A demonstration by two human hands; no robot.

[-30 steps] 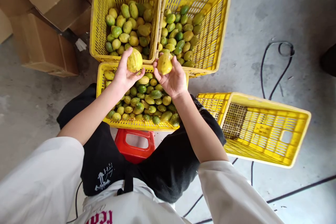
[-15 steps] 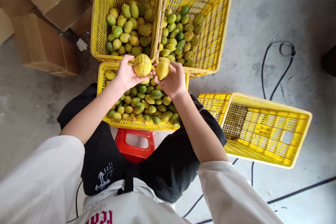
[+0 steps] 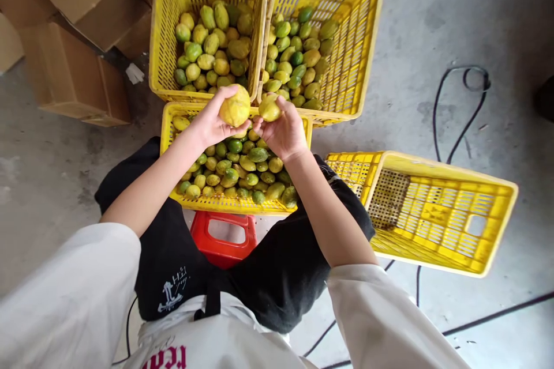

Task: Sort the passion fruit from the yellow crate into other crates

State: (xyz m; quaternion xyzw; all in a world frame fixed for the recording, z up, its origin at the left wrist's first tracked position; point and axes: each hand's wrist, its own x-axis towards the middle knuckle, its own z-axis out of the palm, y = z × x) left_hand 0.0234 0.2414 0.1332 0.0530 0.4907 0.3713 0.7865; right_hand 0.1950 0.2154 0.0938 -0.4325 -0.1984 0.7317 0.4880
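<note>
Gripping yellow fruit (image 3: 234, 108) in L hand (image 3: 212, 121), smaller fruit (image 3: 269, 109) in R hand (image 3: 283, 132)

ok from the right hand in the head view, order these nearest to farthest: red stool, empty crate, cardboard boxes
From the right hand:
1. red stool, below it, between the knees
2. empty crate, tipped over at right
3. cardboard boxes, far upper left

Near crate (image 3: 173, 127) sat between the knees, fruit inside; stool (image 3: 223, 239) behind it. Two more fruit-filled crates (image 3: 164, 40) (image 3: 367, 40) stood side by side beyond it. Tipped crate (image 3: 433, 213) lay right. Boxes (image 3: 69, 29) stood far left. Cable (image 3: 459, 109) ran far right.
</note>
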